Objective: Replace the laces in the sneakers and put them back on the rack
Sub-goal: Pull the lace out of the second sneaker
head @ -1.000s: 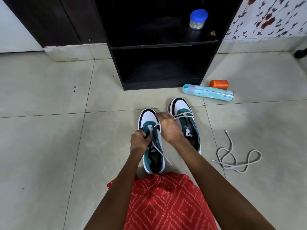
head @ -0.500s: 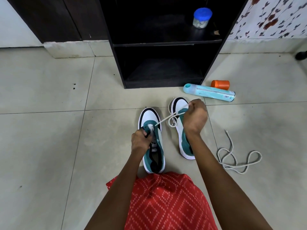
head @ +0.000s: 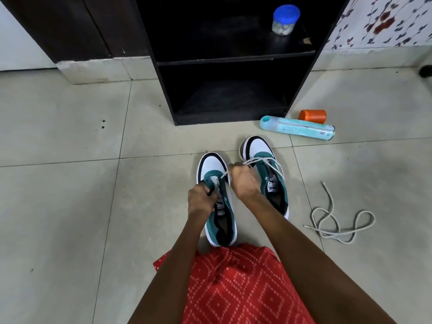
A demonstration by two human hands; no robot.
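Two white, teal and black sneakers stand side by side on the tiled floor, toes toward the rack. My left hand (head: 201,198) grips the tongue and eyelet area of the left sneaker (head: 216,183). My right hand (head: 244,181) pinches the white lace (head: 268,163) close to that shoe's front eyelets; the lace loops over the right sneaker (head: 261,150). A second, loose grey-white lace (head: 336,222) lies coiled on the floor to the right.
The black shoe rack (head: 230,59) stands straight ahead with its lower shelf bare and a blue-lidded jar (head: 284,19) on the upper one. A teal spray can (head: 297,128) and an orange cap (head: 312,116) lie right of the rack. Red patterned cloth (head: 238,286) covers my lap.
My right hand had pulled the lace up and out over the right sneaker; it has come back down beside the left sneaker's front eyelets. My left hand stays on the tongue.
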